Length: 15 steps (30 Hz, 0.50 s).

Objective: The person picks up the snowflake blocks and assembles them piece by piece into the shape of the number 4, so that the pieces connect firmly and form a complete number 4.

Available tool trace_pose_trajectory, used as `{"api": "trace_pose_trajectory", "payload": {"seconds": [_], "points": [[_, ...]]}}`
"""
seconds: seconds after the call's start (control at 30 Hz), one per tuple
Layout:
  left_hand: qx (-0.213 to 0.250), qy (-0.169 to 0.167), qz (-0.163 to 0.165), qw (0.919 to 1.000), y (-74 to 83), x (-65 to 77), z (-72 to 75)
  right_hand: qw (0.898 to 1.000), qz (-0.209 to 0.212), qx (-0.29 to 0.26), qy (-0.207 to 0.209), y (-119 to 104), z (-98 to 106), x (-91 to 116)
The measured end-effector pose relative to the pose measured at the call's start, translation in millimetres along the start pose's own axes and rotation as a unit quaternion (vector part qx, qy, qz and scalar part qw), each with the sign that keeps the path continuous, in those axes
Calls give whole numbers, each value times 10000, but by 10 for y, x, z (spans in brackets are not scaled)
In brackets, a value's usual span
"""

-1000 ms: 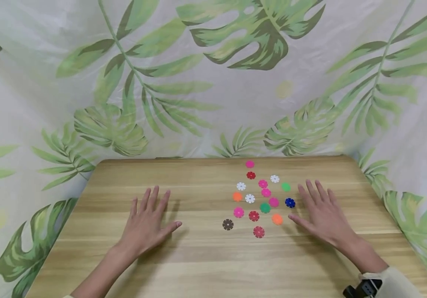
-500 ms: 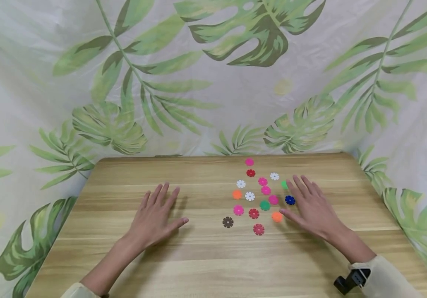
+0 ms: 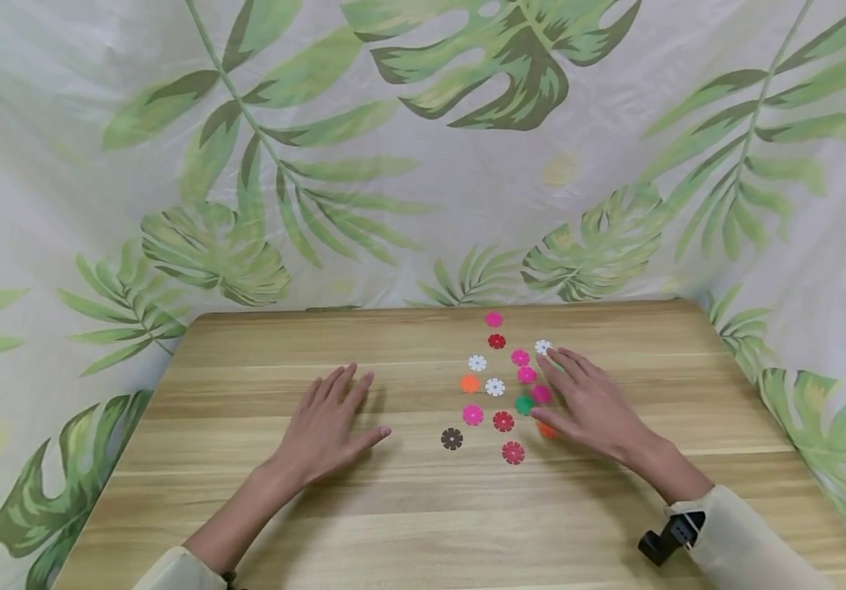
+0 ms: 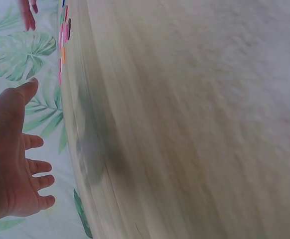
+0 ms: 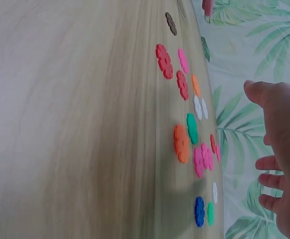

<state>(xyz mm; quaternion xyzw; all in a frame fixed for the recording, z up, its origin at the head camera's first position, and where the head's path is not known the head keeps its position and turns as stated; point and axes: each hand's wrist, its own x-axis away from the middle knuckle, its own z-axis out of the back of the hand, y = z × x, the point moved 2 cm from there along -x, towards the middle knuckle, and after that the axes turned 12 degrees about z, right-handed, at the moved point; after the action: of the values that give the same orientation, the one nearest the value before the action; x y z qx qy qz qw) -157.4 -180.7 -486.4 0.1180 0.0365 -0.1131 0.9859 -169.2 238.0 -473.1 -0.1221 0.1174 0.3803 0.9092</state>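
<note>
Several flat, notched plastic discs lie scattered right of the table's middle, among them a brown disc (image 3: 452, 439), a red disc (image 3: 513, 452), a pink disc (image 3: 473, 415) and a white disc (image 3: 495, 387). Over the right side of this group hovers my right hand (image 3: 593, 406), fingers extended and holding nothing. In the head view it covers the blue disc (image 5: 199, 211) and part of an orange disc (image 5: 181, 143); both show in the right wrist view. My left hand (image 3: 323, 430) hovers palm down over bare wood left of the discs, fingers spread, nothing held.
The wooden table (image 3: 393, 524) has rounded far corners. Behind it and at its sides hangs a leaf-patterned cloth (image 3: 467, 205). A black wrist device (image 3: 670, 537) sits at the right sleeve cuff (image 3: 733, 524).
Both hands have moved inward: the right one leftward from beside the discs to above them, the left one rightward. The discs stay where they were on the table.
</note>
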Motion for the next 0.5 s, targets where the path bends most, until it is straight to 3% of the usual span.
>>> {"api": "trace_pose_trajectory", "payload": {"seconds": [0.5], "points": [[620, -183, -327, 9974, 259, -140, -63, 9974, 150, -698, -56, -171, -202, -279]]}}
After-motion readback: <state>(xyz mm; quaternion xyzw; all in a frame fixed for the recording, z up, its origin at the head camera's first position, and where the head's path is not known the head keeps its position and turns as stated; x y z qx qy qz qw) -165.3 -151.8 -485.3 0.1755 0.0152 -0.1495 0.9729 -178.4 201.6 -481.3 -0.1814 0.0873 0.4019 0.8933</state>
